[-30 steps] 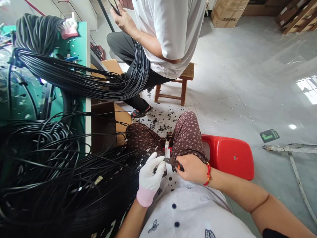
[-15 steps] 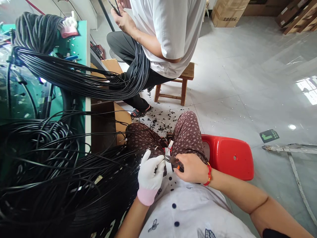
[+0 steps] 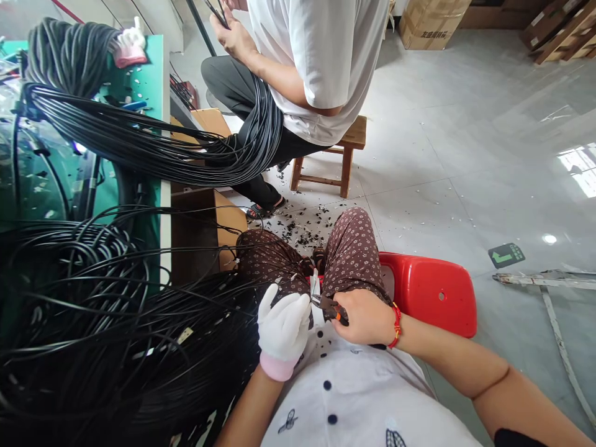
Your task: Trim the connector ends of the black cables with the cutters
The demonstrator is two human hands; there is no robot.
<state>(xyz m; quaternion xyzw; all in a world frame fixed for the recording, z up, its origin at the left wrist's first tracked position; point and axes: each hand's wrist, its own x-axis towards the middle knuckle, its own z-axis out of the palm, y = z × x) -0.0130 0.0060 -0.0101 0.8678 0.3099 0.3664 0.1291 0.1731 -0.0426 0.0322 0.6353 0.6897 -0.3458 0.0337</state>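
My left hand (image 3: 283,326), in a white glove with a pink cuff, has its thumb and fingertips pinched together over my lap. A cable end seems to be between them, mostly hidden by the glove. Bare, with a red bracelet at the wrist, my right hand (image 3: 365,316) is closed round pliers (image 3: 329,307) with black and orange handles. The jaws point left and meet the left fingertips. Just beyond the jaws, a small white strip (image 3: 315,282) shows between my knees. A large heap of black cables (image 3: 116,335) lies left of my gloved hand.
A green table (image 3: 151,81) at the left carries cable coils and a glove (image 3: 129,45). An open cardboard box (image 3: 230,223) stands beside it. Ahead, a co-worker (image 3: 321,68) sits on a wooden stool (image 3: 347,149) with a cable bundle. A red plastic stool (image 3: 437,295) is at right.
My left hand has turned slightly and its fingers have drawn closer together. The pliers and my right hand have shifted a little to the right.
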